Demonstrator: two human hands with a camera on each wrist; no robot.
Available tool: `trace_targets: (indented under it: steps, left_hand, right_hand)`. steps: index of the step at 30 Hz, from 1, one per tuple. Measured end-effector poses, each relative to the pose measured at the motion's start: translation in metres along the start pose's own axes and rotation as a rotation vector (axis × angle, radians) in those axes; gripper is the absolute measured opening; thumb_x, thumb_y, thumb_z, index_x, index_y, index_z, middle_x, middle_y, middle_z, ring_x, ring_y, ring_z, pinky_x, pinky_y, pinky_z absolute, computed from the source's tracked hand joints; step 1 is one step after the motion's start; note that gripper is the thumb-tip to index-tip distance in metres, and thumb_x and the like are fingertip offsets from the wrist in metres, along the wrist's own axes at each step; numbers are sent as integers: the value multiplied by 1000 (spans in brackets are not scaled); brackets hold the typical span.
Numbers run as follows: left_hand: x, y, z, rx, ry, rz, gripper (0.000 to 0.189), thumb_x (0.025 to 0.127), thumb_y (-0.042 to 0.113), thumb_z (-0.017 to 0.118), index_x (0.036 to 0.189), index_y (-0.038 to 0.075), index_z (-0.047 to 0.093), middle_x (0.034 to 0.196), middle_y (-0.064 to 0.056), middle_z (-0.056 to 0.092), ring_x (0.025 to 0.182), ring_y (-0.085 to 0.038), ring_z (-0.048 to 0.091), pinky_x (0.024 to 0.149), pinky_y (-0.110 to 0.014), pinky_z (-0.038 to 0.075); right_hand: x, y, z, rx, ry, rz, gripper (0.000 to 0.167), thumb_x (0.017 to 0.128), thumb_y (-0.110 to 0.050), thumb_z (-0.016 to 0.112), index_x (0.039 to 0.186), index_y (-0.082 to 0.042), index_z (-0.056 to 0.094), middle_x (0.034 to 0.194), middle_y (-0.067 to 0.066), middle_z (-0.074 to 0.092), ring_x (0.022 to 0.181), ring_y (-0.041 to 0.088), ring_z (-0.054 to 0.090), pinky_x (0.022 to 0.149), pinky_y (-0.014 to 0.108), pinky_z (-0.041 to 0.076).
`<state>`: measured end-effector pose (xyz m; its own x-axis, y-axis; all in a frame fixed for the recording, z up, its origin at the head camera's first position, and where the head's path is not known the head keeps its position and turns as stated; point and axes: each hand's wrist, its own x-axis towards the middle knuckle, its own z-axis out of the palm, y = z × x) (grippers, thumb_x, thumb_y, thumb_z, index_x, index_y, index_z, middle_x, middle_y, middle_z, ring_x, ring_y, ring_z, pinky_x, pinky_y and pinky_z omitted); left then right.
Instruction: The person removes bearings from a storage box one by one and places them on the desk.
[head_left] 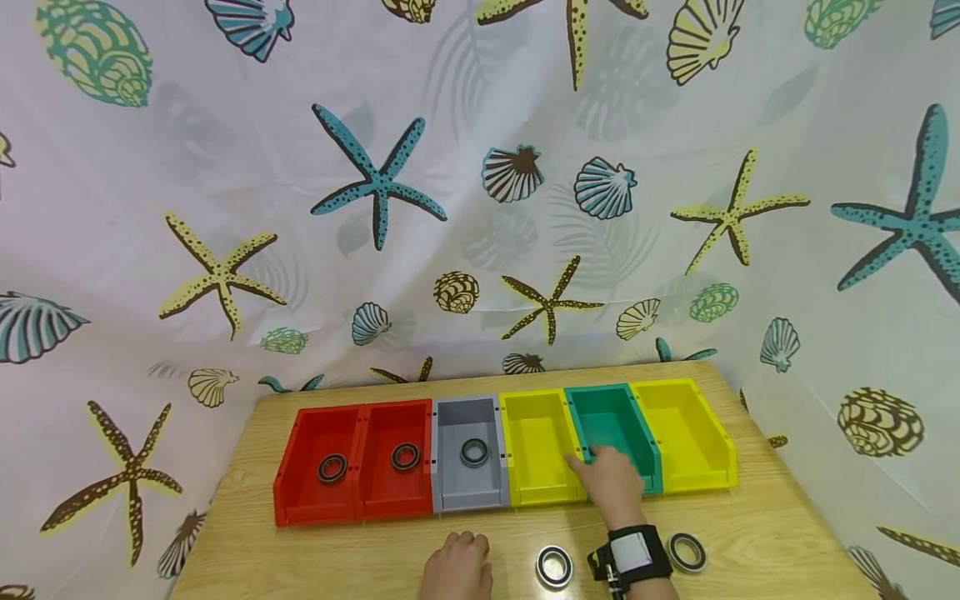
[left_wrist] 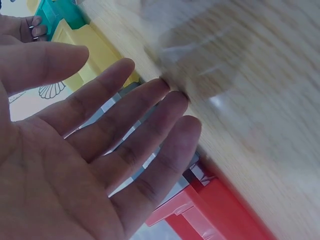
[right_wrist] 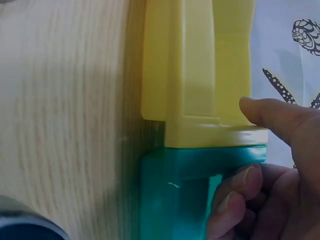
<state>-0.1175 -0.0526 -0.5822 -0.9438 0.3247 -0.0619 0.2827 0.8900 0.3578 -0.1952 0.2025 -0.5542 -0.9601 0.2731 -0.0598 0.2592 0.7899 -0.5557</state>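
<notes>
head view: right hand (head_left: pixel 611 483) seemingly grips green bin (head_left: pixel 611 417), fingers hidden; left hand (head_left: pixel 455 567) flat.

Six bins (head_left: pixel 495 454) stand side by side across my desk (head_left: pixel 765 533), a bearing in each of the three leftmost, two more bearings (head_left: pixel 554 567) lying before them by my right hand (head_left: pixel 611 479).

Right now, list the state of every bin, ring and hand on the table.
Left red bin: holds one ring.
Right red bin: holds one ring.
Grey bin: holds one ring.
Left yellow bin: nothing in it.
Green bin: right hand's fingers curled on its front rim.
Right yellow bin: nothing in it.
Loose rings: two, flat on the table.
Left hand: fingers straight, holding nothing.
Right hand: grips the green bin.
</notes>
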Motion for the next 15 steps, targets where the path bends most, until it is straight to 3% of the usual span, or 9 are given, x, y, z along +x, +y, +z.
trace_targets:
  steps: [3,11,15]
  left_hand:
    - [0,1,1,5,13,7,14,82,17,82,87,10,71,80,-1,61,75,-20,58,59,-39,52]
    - [1,5,0,14,13,14,16,83,20,83,88,12,71,81,0,59,74,-19,57,59,-37,51]
    - [3,11,0,8,40,56,15,83,20,83,86,14,70,79,3,57,73,-17,57,58,-35,48]
  right_hand:
    - [0,2,3,-13,13,-3,60,94,-42,72,124,9,68,116,31,70,66,26,64,50,40,47]
    - [2,5,7,-4,50,0,54,91,-39,74,120,7,72,116,30,70,88,41,72,63,51,54]
    - [3,6,8,3,41,1,55,90,-39,74,120,7,72,117,30,70,94,43,71,66,53,54]
